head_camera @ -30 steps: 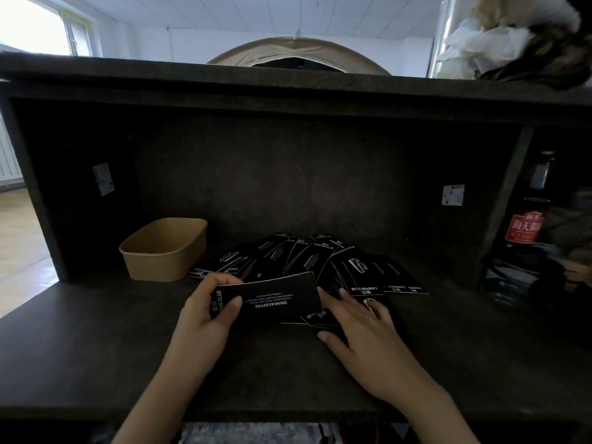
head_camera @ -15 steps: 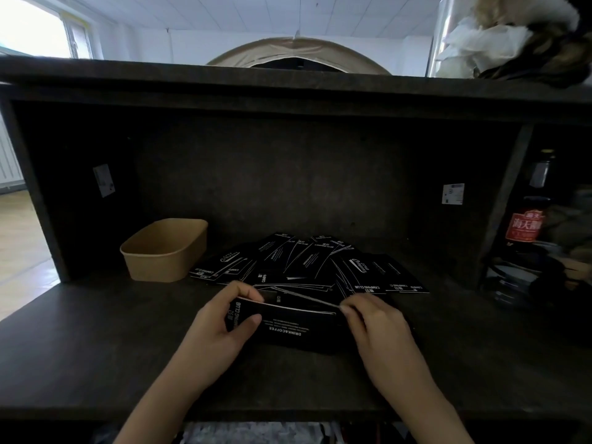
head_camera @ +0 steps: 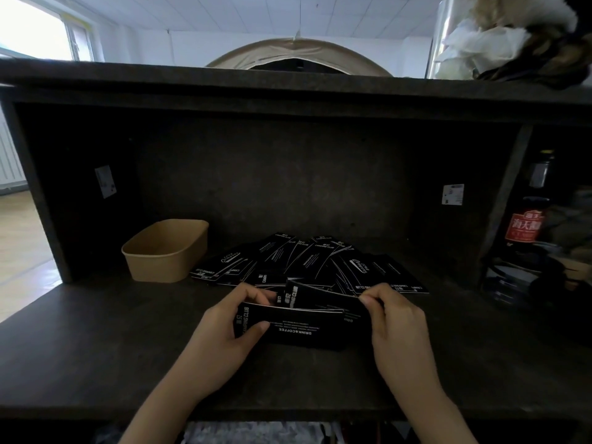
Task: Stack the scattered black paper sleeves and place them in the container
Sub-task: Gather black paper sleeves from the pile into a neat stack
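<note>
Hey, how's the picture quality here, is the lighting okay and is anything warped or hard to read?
Head view: dim under the shelf, with the window blown out at top left; wide-angle bend curves the shelf edge; print on the held sleeve reads, but the scattered sleeves blend into the dark surface.

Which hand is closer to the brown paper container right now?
Left. The left hand grips a sleeve in front and right of the container; the right hand pinches another sleeve's far end, farther right.
</note>
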Available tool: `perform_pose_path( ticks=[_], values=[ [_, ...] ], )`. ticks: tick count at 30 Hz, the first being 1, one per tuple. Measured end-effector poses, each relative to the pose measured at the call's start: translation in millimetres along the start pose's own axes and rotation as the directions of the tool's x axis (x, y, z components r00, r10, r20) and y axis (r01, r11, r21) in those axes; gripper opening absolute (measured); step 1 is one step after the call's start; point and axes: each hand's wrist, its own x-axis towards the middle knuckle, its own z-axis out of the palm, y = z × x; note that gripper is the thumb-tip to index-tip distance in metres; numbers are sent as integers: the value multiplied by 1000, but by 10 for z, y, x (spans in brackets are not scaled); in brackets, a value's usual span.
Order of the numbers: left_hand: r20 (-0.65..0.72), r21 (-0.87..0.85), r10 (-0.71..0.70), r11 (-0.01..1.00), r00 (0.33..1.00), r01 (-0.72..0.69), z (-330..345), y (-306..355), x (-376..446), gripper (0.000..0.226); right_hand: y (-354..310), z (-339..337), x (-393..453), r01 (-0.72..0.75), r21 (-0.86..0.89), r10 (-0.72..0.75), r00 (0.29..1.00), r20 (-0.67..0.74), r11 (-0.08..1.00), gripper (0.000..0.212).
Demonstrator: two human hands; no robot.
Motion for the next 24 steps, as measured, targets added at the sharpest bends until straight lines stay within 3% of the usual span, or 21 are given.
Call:
perform_pose_path(
  ticks=[3,8,17,24],
  values=[
    [6,20,1,1000,1000,-1,-2,-18,1,24,-24,2,-6,30,-79,-33,999,-34,996,12],
    [-7,97,33,995,999,-32,11,-56,5,47,-26,-41,48,-13,197,-31,975,220,980,15],
    [-50,172,51,984,997,-41,13,-63,8,58,-46,-79,45,-71,394,-76,935,345,917,23],
    [-13,123,104,987,994,-102,0,-9,-22,64,-27,-69,31,-117,376,-39,923,384,919,20]
  ],
)
